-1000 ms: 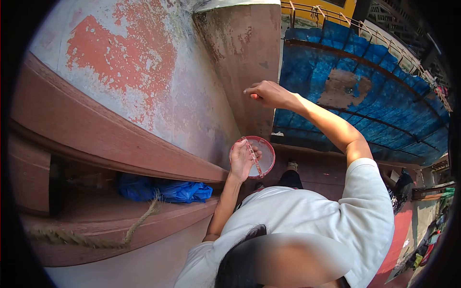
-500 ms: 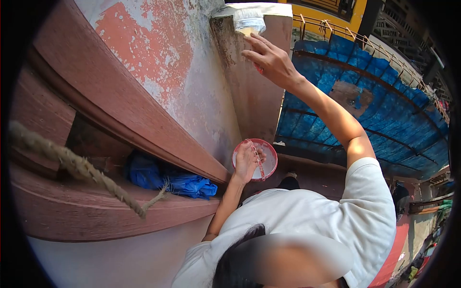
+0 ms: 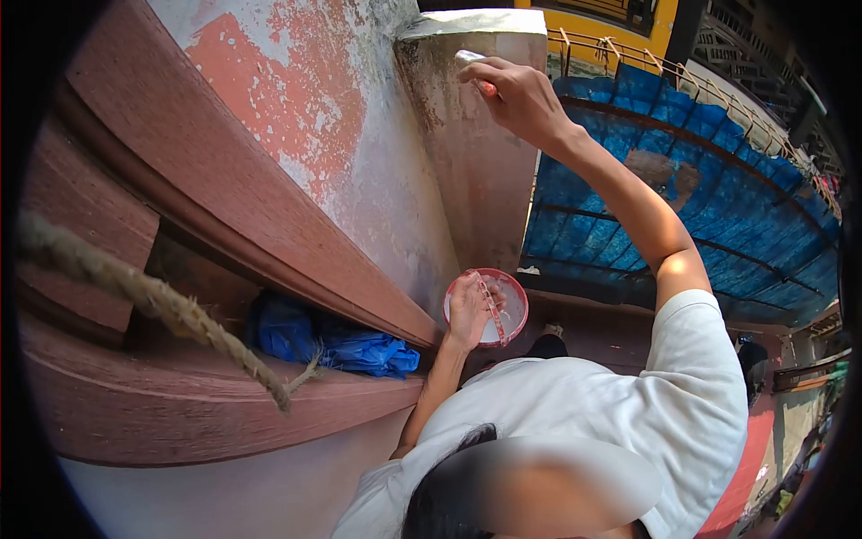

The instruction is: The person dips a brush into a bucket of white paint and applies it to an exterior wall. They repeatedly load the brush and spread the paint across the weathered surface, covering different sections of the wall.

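Note:
My right hand [image 3: 528, 106] is raised in front of the pillar [image 3: 467, 153], its fingers closed around a paintbrush [image 3: 468, 57]. The brush is turned edge-on, with its whitish end showing past my fingers and a bit of orange-red handle below them. Just beneath the pillar's white top edge, the brush end lies over the stained face; whether it touches cannot be made out. Lower down, my left hand [image 3: 466, 313] grips the paint-smeared handle of a red-rimmed bucket [image 3: 514, 335]. Whitish paint shows inside it.
A wall [image 3: 287, 81] with peeling pink paint runs along the left, beside a brown wooden frame [image 3: 269, 216]. Blue plastic bags [image 3: 368, 352] lie on its ledge. A frayed rope [image 3: 171, 305] hangs close by. Blue sheeting [image 3: 611, 216] with rusty rods stands on the right.
The paintbrush has turned from broad side to edge-on and come down off the pillar's white top edge. My right fingers have closed around it. The whole view has shifted slightly.

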Tool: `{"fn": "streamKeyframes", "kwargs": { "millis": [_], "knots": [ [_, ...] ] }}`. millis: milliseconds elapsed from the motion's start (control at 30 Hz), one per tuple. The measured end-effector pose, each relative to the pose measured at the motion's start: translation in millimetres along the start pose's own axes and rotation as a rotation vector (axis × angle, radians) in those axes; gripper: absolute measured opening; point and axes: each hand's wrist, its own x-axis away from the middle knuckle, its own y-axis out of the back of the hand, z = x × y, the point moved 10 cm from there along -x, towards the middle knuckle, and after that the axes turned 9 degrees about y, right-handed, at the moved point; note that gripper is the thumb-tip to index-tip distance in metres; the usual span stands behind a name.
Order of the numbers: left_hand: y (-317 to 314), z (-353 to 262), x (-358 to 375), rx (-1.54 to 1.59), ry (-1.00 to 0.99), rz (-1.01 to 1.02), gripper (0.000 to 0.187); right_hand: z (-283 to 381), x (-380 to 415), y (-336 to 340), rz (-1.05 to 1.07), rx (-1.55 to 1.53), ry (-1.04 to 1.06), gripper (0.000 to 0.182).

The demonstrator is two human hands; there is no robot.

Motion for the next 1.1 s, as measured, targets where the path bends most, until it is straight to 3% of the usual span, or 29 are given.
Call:
{"fn": "streamKeyframes", "kwargs": {
  "millis": [167,333,433,567,667,800,900,933,967,1100],
  "knots": [
    [-1.9,0.8,0.2,-0.021,-0.007,-0.003,0.044,31.8,11.6,15.7,-0.189,0.204,0.229,0.024],
    [-2.8,-1.6,-0.7,-0.008,-0.024,0.018,0.044,35.0,110.1,-98.2,0.168,0.084,0.195,0.013],
    [-4.2,-1.3,1.9,-0.015,-0.019,0.01,0.044,26.7,133.3,-133.5,0.528,-0.211,-0.023,0.009],
    [-6.3,-1.8,4.5,-0.034,-0.023,0.013,0.045,-4.6,66.2,-75.0,0.161,-0.255,-0.02,0.005],
    [-8.3,-2.3,3.8,-0.006,-0.026,0.048,0.044,-6.9,10.1,-15.1,0.063,-0.085,-0.008,0.01],
    [-5.4,-1.4,4.1,0.0,-0.026,0.009,0.043,36.2,5.0,18.7,-0.175,0.256,0.304,0.025],
    [-6.4,-2.1,3.8,-0.007,-0.018,-0.006,0.042,19.9,23.0,-6.0,-0.139,0.184,0.19,0.022],
    [-6.7,-1.4,4.5,-0.007,-0.015,-0.003,0.042,18.3,39.2,-28.8,-0.066,0.217,0.207,0.02],
    [-6.8,-1.9,4.7,-0.009,-0.013,0.0,0.042,18.6,58.3,-48.9,0.002,0.159,0.189,0.03],
    [-7.3,-1.7,2.8,0.0,0.001,0.016,0.041,21.0,104.1,-105.4,0.264,-0.044,0.06,0.026]
  ]
}}
